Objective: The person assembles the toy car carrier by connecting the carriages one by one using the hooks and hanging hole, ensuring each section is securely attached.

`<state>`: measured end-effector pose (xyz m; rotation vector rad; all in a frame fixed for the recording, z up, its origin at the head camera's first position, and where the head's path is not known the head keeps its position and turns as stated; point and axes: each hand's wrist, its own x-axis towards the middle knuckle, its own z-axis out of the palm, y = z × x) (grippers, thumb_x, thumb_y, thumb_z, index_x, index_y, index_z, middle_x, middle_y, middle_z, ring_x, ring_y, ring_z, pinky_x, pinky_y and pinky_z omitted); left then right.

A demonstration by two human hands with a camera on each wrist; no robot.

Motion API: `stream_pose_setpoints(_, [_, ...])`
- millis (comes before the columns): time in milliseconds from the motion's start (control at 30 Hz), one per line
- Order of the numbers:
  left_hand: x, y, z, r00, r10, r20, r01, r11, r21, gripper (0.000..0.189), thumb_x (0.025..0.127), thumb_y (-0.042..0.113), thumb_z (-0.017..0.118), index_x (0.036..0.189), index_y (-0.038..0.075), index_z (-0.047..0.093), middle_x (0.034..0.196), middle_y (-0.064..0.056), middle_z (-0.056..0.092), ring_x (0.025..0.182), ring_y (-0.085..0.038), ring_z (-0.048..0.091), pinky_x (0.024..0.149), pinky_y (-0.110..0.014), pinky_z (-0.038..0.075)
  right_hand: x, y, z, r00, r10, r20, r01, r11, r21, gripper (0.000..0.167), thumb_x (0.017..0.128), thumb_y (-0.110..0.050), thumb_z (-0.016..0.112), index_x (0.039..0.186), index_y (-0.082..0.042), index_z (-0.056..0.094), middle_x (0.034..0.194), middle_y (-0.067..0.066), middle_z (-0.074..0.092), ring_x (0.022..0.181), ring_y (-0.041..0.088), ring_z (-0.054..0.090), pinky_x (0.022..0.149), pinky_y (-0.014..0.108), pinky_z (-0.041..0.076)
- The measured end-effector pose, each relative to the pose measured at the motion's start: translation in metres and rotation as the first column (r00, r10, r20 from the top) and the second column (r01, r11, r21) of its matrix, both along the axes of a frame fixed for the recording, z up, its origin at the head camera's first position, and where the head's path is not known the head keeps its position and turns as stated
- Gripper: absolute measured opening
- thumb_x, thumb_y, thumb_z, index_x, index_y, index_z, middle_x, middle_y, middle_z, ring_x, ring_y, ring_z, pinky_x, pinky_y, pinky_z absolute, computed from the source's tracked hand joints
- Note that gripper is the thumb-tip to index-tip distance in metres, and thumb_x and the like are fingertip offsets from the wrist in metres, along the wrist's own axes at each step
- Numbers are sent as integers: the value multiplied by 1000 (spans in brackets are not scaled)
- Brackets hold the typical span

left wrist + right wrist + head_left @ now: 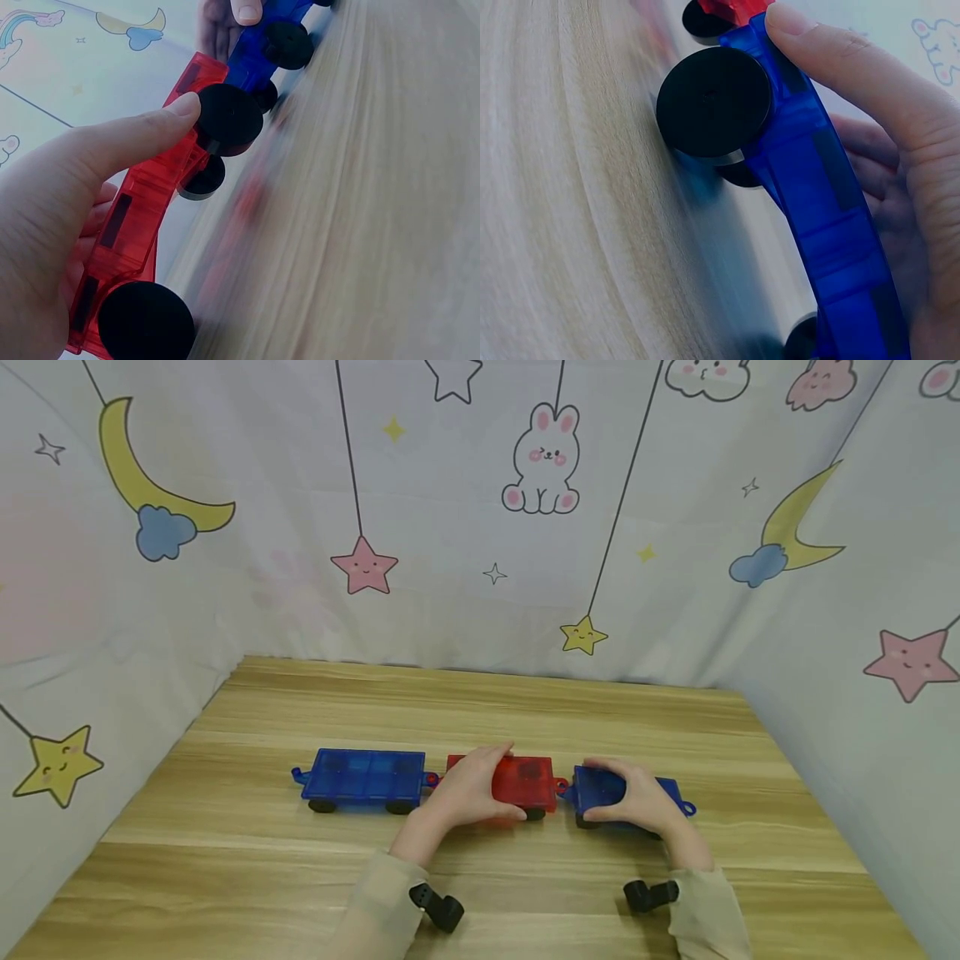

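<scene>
My left hand (467,789) grips a red see-through toy train car (527,781) with black wheels, thumb on the near side and fingers at the far side. To its right, a blue toy train car (597,786) is held across its width by my right hand (639,797). The red ring (561,787) of the red car meets the blue car's hook end; whether they are linked I cannot tell. In the right wrist view, my thumb (791,21) lies on the blue car's side near a wheel (714,101). The red car's left end is partly hidden by my left hand.
Another blue toy train car (366,775) stands left of the red one, its ring end (432,780) at the red car's coupling. All stand in a row on the wooden table (262,877). A patterned cloth (450,610) hangs behind and at both sides.
</scene>
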<state>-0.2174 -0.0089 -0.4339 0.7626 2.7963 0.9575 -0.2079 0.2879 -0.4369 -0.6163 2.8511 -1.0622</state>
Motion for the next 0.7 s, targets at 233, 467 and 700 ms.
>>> stream_pose_setpoints(233, [-1,1,0,1000,-14,-16,14,1000,3,103,72,51,83,152,10,35,149,-9,47,139,-30,41,112,-49,39,0,0,0,1000,-13,20,13,1000,-2,81,72,-35,87,139,-6,54,140,15,56,132,42,46,104,63,39])
stream_pose_setpoints(467, [-1,1,0,999,-21,-25,21,1000,-4,103,72,52,83,152,9,35,149,-9,47,140,-30,41,112,-49,38,0,0,0,1000,-9,28,9,1000,-13,80,72,-34,87,140,-6,53,140,15,55,132,42,46,103,63,39])
stream_pose_setpoints(700, [0,0,1,1000,-18,-19,18,1000,3,102,72,51,83,152,9,35,149,-9,48,139,-30,42,112,-49,39,0,0,-1,1000,-9,23,9,1000,-11,81,72,-35,87,139,-5,53,140,15,56,131,42,47,103,63,39])
